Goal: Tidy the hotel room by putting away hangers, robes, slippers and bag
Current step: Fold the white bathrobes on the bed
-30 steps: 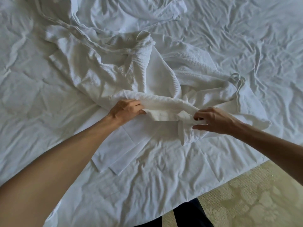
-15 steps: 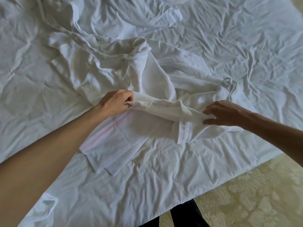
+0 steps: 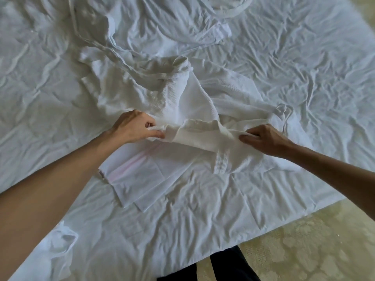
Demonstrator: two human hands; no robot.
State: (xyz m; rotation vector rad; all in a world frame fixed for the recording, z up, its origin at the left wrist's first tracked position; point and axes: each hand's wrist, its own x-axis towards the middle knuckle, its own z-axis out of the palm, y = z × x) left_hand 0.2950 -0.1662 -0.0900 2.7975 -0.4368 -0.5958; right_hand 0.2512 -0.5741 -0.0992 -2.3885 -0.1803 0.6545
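Currently, status from the head view:

robe: white waffle-weave robe (image 3: 194,92) lying crumpled on the bed sheet (image 3: 304,57), roughly mid-frame; one edge pulled into a taut band between both hands, lifted just off the sheet.
left hand: left hand (image 3: 135,126) clenched on the left end of that band, thumb and fingers pinching the fabric.
right hand: right hand (image 3: 263,137) gripping the right end, fingers curled over the edge, knuckles up.
loop: small fabric loop (image 3: 283,110) sits just beyond the right hand, on the robe.
flat cloth: folded white piece (image 3: 138,177) lies flat under and in front of the left hand, faint pink tint on it; part of the robe or separate, cannot tell.
second garment: more white fabric (image 3: 182,27) bunched at the top, possibly another robe, blurred.
bed edge: sheet ends at lower right; patterned beige carpet (image 3: 314,246) beyond it.
person: dark trousers (image 3: 223,266) at the bottom edge, against the bed.
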